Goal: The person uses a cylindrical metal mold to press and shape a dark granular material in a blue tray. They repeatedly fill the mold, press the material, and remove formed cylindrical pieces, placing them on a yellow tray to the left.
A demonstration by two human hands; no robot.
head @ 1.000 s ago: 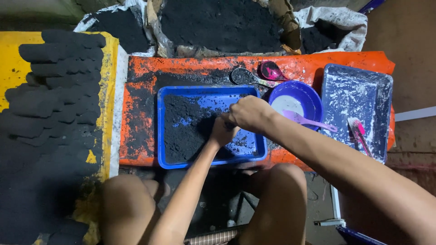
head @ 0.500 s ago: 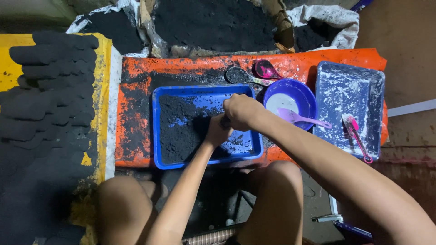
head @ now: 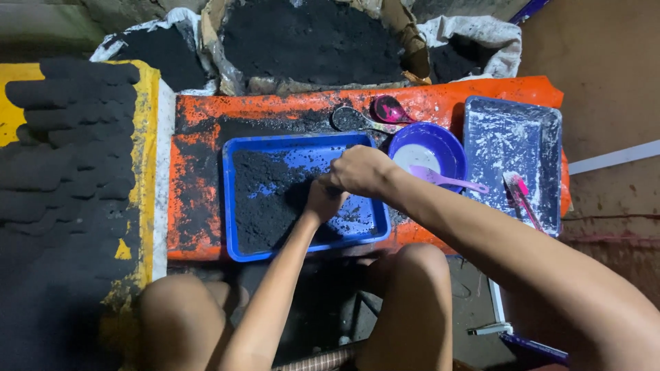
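A blue tray (head: 237,148) lies on an orange board (head: 206,117), with a heap of black powder (head: 265,199) in its left half. Both my hands meet over the middle of the tray. My left hand (head: 322,198) is curled, pressing into the black powder. My right hand (head: 357,170) rests just above it with fingers closed; what it grips is hidden.
A purple bowl (head: 430,148) with white contents and a pink spoon (head: 450,180) sits right of the tray. A grey-blue tray (head: 512,144) dusted white lies further right. Rows of black formed pieces (head: 69,144) cover a yellow board at left. Sacks of black powder (head: 309,38) stand behind. My knees are below.
The hands stay together over the tray, shifting only slightly; the view has drifted a little.
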